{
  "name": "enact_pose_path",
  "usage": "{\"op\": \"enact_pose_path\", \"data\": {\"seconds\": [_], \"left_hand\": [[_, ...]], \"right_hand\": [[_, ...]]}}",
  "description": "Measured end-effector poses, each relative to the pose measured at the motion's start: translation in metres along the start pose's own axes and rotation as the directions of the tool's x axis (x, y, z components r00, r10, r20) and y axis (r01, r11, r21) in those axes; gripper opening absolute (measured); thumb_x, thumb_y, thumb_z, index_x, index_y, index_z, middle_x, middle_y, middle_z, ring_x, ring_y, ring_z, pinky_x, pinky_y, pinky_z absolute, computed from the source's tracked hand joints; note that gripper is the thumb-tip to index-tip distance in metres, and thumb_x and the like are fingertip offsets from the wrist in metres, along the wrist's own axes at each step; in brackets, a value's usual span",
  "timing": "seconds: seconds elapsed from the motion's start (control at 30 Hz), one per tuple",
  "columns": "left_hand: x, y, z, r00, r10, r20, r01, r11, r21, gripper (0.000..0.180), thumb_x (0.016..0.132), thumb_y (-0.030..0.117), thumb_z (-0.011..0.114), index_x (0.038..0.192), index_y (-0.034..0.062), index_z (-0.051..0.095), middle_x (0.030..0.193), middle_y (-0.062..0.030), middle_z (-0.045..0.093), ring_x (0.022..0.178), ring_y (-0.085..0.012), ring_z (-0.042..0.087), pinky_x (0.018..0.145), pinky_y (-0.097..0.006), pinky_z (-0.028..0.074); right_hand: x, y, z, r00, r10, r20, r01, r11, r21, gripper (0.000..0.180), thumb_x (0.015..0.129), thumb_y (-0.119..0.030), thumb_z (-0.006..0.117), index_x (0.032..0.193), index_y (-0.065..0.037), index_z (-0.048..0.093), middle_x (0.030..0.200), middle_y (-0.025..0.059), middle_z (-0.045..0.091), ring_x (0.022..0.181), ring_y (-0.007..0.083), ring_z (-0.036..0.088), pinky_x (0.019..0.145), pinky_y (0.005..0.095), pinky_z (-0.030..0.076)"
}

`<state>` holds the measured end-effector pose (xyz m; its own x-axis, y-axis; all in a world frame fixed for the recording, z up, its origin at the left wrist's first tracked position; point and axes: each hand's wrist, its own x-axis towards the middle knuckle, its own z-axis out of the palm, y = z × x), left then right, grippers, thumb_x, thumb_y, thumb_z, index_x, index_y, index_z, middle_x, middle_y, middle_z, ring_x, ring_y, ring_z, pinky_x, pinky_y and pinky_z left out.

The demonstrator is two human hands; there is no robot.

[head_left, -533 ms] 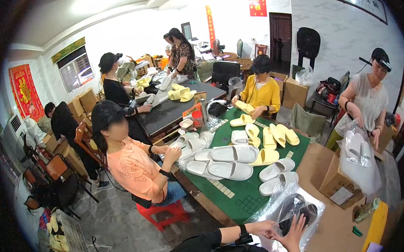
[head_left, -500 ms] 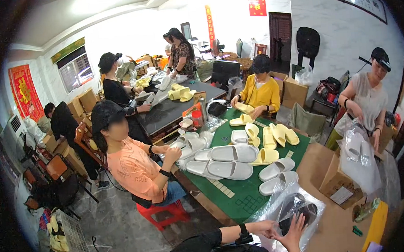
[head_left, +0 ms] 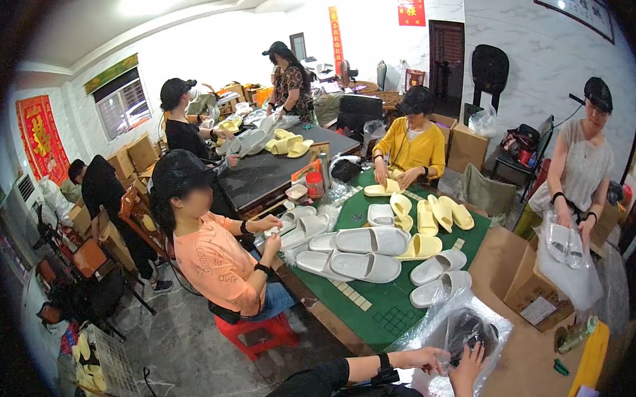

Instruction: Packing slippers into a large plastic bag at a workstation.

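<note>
At the clear plastic bag (head_left: 431, 327), hands (head_left: 468, 369) sit close together

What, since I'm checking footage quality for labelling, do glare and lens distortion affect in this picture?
In the head view, the ceiling light and far wall wash out to white; glare in that head view streaks the clear plastic by the right hand; toward the head view's rim, fisheye distortion stretches the room before it fades to black.
</note>
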<state>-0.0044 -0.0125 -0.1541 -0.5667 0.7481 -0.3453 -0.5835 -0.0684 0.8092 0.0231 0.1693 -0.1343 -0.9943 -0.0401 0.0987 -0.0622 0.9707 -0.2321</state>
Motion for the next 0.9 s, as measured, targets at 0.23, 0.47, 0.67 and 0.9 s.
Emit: {"op": "enact_pose_path", "data": {"seconds": [0.23,0.47,0.67,0.9], "left_hand": [[0.008,-0.018,-0.006,0.982,0.113,0.149,-0.106,0.993,-0.057,0.064,0.083,0.021,0.053,0.137,0.0111,0.020,0.106,-0.0118,0.056,0.076,-0.0119,0.053,0.066,-0.024,0.043],[0.015,-0.063,-0.032,0.998,0.068,-0.013,-0.020,0.463,0.886,0.064,0.083,0.038,0.051,0.136,0.0157,0.024,0.127,-0.0209,0.040,0.113,-0.0323,0.044,0.092,-0.041,0.036],[0.003,-0.073,-0.031,0.971,0.094,-0.219,0.233,-0.194,0.953,0.046,0.082,0.041,0.045,0.127,0.0332,0.041,0.140,-0.0160,0.020,0.129,-0.0407,0.013,0.097,-0.063,0.014],[0.006,-0.089,-0.045,0.972,0.023,-0.234,0.235,-0.102,0.967,0.052,0.079,0.036,0.053,0.129,0.0347,0.037,0.142,-0.0158,0.014,0.129,-0.0437,0.008,0.099,-0.060,0.011]], "right_hand": [[0.007,0.029,0.022,0.988,-0.147,-0.051,0.152,0.982,0.109,0.040,0.061,-0.003,0.062,0.101,-0.002,0.055,0.110,0.0175,0.053,0.105,0.0351,0.047,0.090,0.0447,0.035],[0.006,0.023,-0.038,0.954,-0.186,-0.236,0.254,0.919,0.301,0.037,0.067,0.003,0.056,0.104,-0.002,0.054,0.097,0.0193,0.057,0.091,0.0369,0.053,0.081,0.0415,0.042],[-0.002,-0.001,-0.073,0.919,-0.367,-0.143,0.392,0.815,0.426,0.036,0.070,-0.001,0.058,0.105,-0.006,0.054,0.105,0.0131,0.058,0.096,0.0307,0.054,0.081,0.0365,0.045],[0.005,0.024,-0.069,0.942,-0.252,-0.220,0.321,0.865,0.385,0.037,0.072,0.004,0.053,0.107,-0.008,0.052,0.110,0.0130,0.056,0.095,0.0315,0.055,0.079,0.0351,0.046]]}}
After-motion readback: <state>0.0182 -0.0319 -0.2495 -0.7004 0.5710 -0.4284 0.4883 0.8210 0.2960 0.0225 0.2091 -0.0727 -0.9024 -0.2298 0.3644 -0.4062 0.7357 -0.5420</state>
